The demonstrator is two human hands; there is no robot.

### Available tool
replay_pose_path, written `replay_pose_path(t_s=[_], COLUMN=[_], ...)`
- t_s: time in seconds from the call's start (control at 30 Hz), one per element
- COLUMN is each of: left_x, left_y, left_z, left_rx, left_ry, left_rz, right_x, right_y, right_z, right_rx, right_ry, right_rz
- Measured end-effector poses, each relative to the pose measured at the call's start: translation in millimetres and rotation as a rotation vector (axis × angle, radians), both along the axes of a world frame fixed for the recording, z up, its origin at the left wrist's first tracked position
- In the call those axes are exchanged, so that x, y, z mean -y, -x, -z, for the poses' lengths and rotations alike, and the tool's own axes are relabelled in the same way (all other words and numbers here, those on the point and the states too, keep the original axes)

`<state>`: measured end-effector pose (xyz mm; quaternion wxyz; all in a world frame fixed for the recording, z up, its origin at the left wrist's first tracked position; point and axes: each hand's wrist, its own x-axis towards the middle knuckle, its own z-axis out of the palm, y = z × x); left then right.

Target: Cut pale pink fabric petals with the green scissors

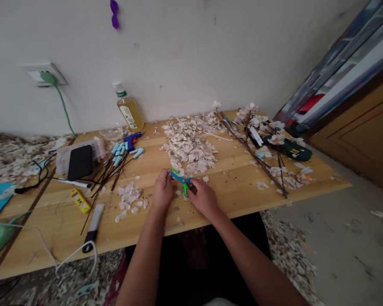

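Blue and green scissors (181, 177) are in my right hand (206, 196), whose fingers close around the handles near the table's front edge. My left hand (162, 187) is closed beside the blade end. Whatever its fingers pinch, if anything, is too small to make out. Just beyond both hands lies a big heap of pale, petal-like shell pieces (191, 144). A smaller pile of similar pieces (128, 195) sits to the left of my left hand.
Leftward lie dark thin sticks (116, 170), light-blue rolls (118, 152), a blue glue gun (133, 139), a black phone (80, 162), a yellow box (80, 200) and a utility knife (94, 227). An oil bottle (130, 109) stands by the wall. Rightward are flowered branches (258, 159).
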<state>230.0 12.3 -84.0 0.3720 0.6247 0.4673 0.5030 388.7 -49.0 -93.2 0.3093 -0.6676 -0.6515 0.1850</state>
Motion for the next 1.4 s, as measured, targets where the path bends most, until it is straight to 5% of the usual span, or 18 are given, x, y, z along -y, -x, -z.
replay_pose_path(t_s=[0.27, 0.43, 0.63, 0.83, 1.4], left_x=[-1.3, -0.2, -2.2, -5.7, -7.5], left_y=[3.0, 0.8, -3.1, -7.8, -7.8], left_z=[-3.7, -8.7, -0.3, 2.4, 7.5], left_rx=[-0.174, -0.025, 0.364, 0.653, 0.652], left_ry=[-0.048, -0.014, 0.258, 0.344, 0.415], left_rz=[-0.013, 0.035, 0.130, 0.045, 0.085], right_x=[-0.6, -0.2, -0.2, 2.1, 2.6], right_y=[-2.8, -4.0, -1.1, 1.7, -0.2], right_z=[6.6, 8.3, 5.7, -1.0, -7.4], right_rx=[-0.029, -0.066, -0.028, 0.001, -0.022], right_ry=[-0.010, -0.032, -0.029, -0.080, -0.017], right_rz=[0.013, 0.048, 0.048, 0.002, -0.035])
